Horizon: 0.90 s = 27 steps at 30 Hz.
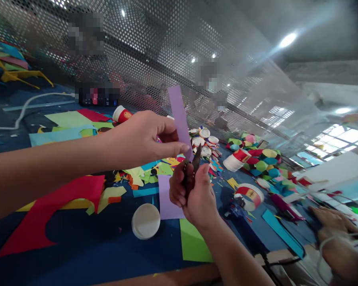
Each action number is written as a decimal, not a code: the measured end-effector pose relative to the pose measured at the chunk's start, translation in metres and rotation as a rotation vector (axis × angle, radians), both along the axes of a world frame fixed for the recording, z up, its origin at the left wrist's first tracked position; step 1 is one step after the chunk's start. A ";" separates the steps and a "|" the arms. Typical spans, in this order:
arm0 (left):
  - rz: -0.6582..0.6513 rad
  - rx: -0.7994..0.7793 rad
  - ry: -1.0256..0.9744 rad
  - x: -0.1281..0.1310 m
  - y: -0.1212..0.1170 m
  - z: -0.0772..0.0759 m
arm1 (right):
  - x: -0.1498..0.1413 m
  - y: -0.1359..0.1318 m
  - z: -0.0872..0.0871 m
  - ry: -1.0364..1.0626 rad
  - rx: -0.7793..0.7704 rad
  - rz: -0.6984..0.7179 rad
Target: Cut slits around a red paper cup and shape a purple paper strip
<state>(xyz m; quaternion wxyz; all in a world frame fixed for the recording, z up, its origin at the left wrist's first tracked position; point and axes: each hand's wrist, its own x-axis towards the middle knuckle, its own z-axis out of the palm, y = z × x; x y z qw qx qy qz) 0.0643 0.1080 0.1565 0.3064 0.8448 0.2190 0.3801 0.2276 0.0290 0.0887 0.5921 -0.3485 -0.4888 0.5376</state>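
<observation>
My left hand [149, 133] pinches a purple paper strip [179, 113] between thumb and fingers, and the strip stands nearly upright. Scissors [197, 157] with dark handles are gripped in my right hand [198, 198], their blades pointing up at the strip's lower end. Whether the blades touch or cut the paper is hard to make out. Beneath my hands lies a larger purple sheet [167, 200], partly covered by the right hand. A round white cup bottom [146, 221] sits left of that sheet, and a light green sheet [193, 244] lies under my right forearm.
Red paper with a curved cutout [86, 188] and many scraps cover the blue table [101, 254]. A paper cup [236, 159], a cut cup ring [250, 196] and a blue glue gun [246, 228] are at right. Another person's hand [328, 218] rests far right. Perforated mesh [155, 47] stands behind.
</observation>
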 end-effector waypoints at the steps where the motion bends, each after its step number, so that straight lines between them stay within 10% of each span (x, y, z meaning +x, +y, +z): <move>1: 0.006 0.003 0.004 0.000 0.000 0.000 | -0.001 0.000 0.000 -0.002 -0.004 -0.001; 27: 0.007 0.043 0.062 -0.005 0.004 0.002 | -0.001 0.002 -0.007 -0.062 -0.010 0.018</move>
